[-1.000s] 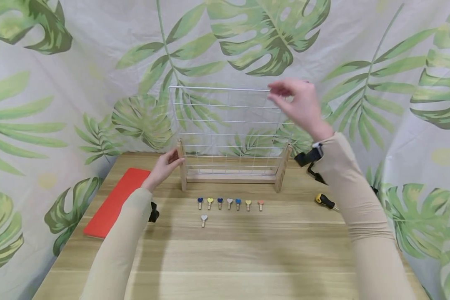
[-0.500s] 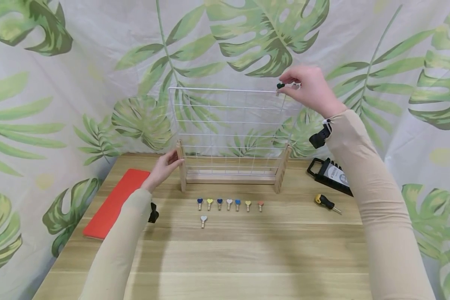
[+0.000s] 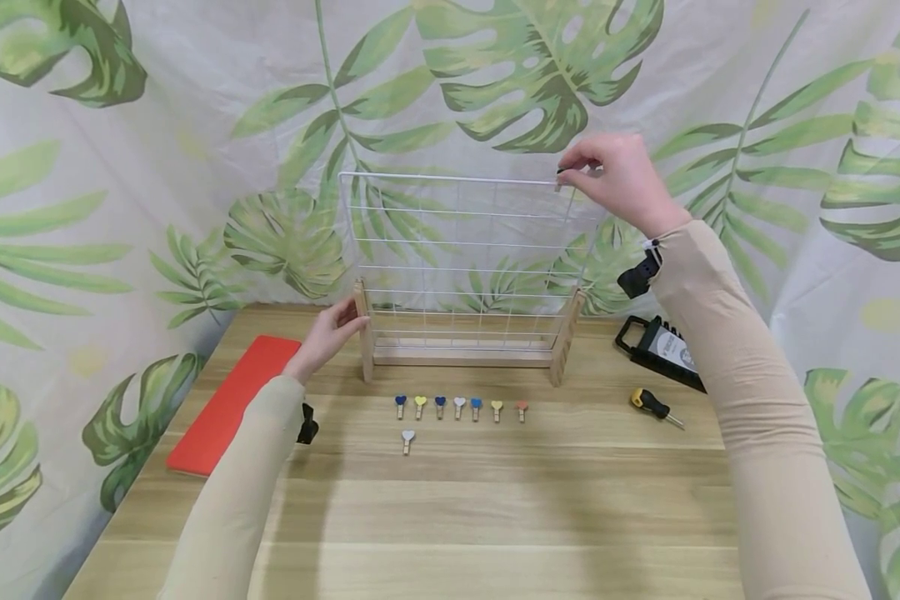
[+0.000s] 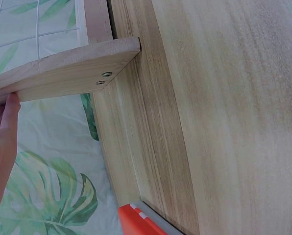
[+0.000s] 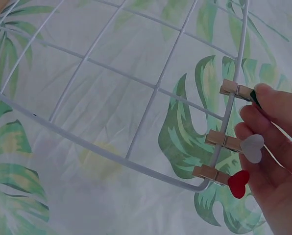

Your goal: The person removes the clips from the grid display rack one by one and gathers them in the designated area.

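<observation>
My right hand (image 3: 618, 179) is at the top right corner of a white wire grid (image 3: 450, 243). Its thumb and finger pinch the green heart end of a small wooden clothespin (image 5: 236, 90), whose jaws sit across the grid's edge wire. Beside it on that wire, a clothespin with a white heart (image 5: 253, 148) and another with a red heart (image 5: 238, 184) are clipped. My left hand (image 3: 328, 337) grips the left wooden upright (image 3: 363, 333) of the grid's stand, thumb on the near side; its other fingers are partly hidden behind in the left wrist view.
Several heart clothespins (image 3: 440, 407) lie in a row before the stand, with a white-heart clothespin (image 3: 408, 442) nearer. A red flat object (image 3: 232, 408) lies left. At right are a yellow-and-black screwdriver (image 3: 654, 406) and a black case (image 3: 663, 350), partly behind my forearm.
My right hand has moved right along the top wire to the corner. The green heart, visible half a second ago, is now mostly hidden by the fingers. My left hand stays put.
</observation>
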Demonstrator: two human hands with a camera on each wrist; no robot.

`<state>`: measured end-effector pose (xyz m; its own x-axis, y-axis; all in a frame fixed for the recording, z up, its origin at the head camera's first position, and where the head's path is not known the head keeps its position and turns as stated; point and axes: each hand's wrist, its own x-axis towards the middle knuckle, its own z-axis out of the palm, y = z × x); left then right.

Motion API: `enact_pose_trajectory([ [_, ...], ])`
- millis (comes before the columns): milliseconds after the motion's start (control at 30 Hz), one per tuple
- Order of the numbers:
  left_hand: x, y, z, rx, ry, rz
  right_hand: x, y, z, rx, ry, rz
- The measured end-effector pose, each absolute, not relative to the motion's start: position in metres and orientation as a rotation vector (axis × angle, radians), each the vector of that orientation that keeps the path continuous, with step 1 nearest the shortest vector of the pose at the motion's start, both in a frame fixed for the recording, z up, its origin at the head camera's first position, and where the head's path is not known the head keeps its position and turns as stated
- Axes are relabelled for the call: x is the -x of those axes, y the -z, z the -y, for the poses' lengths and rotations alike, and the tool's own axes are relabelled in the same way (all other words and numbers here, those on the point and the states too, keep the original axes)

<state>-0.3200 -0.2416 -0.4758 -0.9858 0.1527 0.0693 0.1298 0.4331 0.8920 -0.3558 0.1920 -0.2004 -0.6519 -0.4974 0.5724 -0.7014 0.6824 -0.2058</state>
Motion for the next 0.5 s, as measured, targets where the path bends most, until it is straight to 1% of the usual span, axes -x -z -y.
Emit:
enact_pose_trajectory([
  [267,0.3197,0.4749,0.2418,-0.264,-1.647,-2.632,0.3556,0.2029,-0.1896,-0.930,-0.542,2.356],
  [500,0.3182,0.4744,0.2418,-0.272,-1.656,-2.621,0.3555,0.2003,-0.1904,-0.904,-0.619,2.284],
])
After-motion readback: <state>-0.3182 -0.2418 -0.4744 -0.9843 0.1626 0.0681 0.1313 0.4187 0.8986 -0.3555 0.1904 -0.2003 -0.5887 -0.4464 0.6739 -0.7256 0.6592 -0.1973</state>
